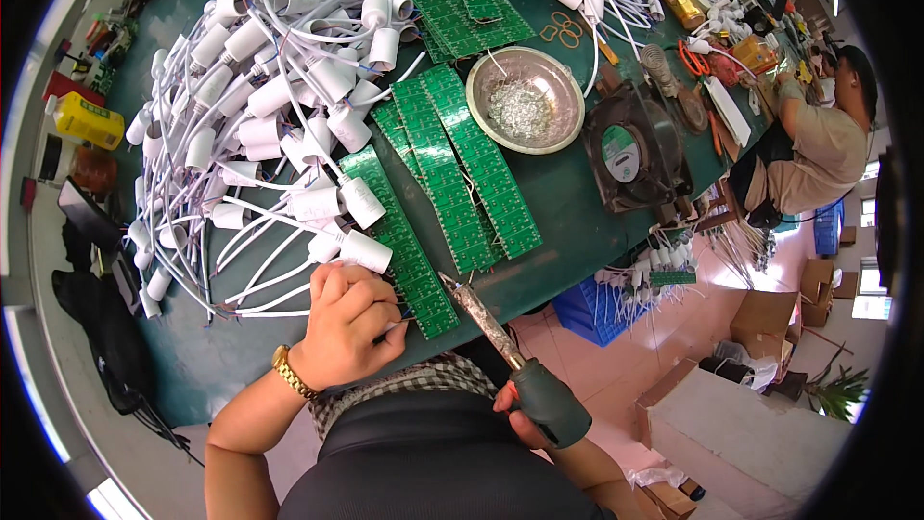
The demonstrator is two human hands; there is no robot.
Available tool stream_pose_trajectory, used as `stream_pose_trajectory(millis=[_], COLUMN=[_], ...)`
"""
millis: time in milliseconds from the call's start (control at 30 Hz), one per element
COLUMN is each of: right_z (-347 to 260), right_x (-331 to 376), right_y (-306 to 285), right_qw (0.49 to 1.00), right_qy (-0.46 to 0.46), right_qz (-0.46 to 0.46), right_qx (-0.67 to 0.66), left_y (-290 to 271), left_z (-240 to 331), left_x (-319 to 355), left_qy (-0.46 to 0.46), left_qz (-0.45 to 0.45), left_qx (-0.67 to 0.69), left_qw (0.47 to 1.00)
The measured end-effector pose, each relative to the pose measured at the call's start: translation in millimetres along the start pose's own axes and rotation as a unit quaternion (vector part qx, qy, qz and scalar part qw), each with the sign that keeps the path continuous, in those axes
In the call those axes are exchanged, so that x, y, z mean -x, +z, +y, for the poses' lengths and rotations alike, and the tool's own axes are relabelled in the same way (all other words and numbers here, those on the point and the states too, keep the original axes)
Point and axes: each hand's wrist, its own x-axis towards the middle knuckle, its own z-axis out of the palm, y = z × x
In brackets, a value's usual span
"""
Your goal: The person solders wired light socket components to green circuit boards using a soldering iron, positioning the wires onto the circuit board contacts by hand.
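Green, narrow printed circuit strip (404, 250) is laid on the dark green table (568, 202) with its long axis running from upper left to lower right, its near end pointing at the table edge. That end is pinned under the curled left hand (351, 323), fingers pinched on thin wires. A dark-handled soldering iron (505, 347) is gripped by the right hand (525, 414); its tip is aimed up-left at the same end, just beside it.

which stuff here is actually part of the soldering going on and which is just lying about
In use:
- left hand, pinching wires at the green circuit strip
- right hand, holding the soldering iron
- white lamp holders with wires

Lying about:
- metal bowl
- black fan
- yellow bottle
- orange scissors
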Motion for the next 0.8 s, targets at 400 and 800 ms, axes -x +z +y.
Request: stream_pose_trajectory(millis=[400, 800], right_z=[29, 32], right_x=[25, 25], right_y=[-9, -3], right_qw=[0.989, 0.987], right_qy=[-0.024, -0.065], right_qz=[-0.119, -0.089], right_qx=[0.079, 0.121], left_y=[10, 5], left_z=[-1, 1], left_x=[1, -2], left_qy=[0.0, -0.011], left_qz=[0.048, 0.024], left_qx=[-0.004, -0.009], left_qw=[0.999, 1.0])
